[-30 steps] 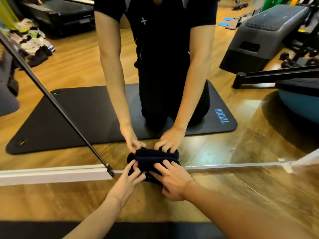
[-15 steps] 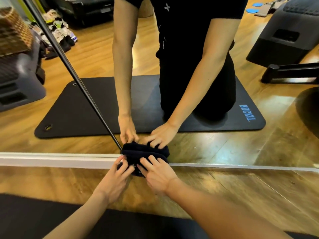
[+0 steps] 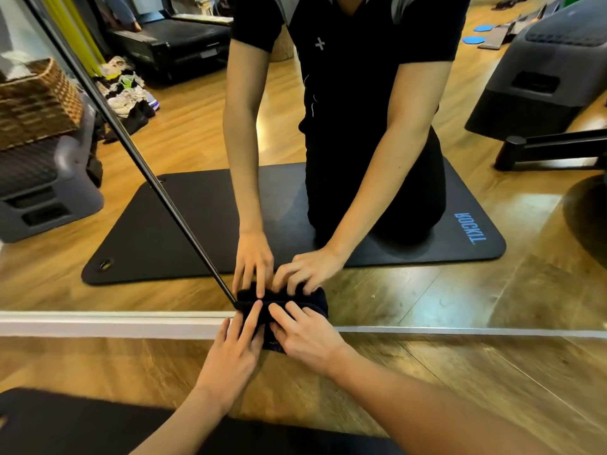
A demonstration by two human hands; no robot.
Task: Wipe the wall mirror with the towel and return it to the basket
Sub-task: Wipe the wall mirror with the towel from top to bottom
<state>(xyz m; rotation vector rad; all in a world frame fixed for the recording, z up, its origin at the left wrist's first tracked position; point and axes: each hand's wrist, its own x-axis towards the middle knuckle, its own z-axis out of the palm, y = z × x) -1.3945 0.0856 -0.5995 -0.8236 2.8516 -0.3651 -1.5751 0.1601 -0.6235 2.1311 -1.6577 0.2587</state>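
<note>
Since the earlier frame both hands slid the dark folded towel [image 3: 282, 310] leftward along the bottom of the wall mirror [image 3: 361, 159], reaching its black frame edge [image 3: 138, 159]. The left hand [image 3: 230, 353] and right hand [image 3: 305, 339] press it with straight fingers. Wiping seems nearly finished. The wicker basket [image 3: 36, 103] sits far left of the left hand, on a grey step platform [image 3: 49, 192].

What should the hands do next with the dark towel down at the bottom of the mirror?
Probably slide the towel sideways to the right along the bottom edge. Both the left hand and the right hand press it against the mirror right at its black left frame, so the glass still to be reached lies to the right.
</note>
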